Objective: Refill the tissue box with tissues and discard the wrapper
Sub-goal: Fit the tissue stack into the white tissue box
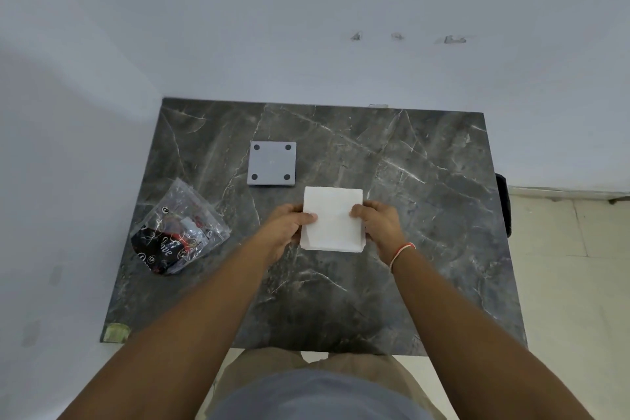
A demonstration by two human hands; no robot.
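Now gripping square white tissue stack (332, 218) by both side edges, left hand (289, 223) and right hand (380, 222), above dark marble counter (426, 181); next, probably loading into overturned grey box (272, 163), leaving crumpled clear wrapper (179, 232) for discarding.

White tissues (332, 218); grey box (271, 164); clear wrapper (179, 232), black-red print; dark veined marble table (426, 181)

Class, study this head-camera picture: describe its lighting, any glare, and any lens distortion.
Head view: soft, even light with faint shadows; the dark grey marble tabletop shows almost no glare, the crinkled clear plastic wrapper catches small highlights; wide-angle distortion splays the table's edges; the white tissue stack, held by the left hand and right hand, looks bright with little texture.
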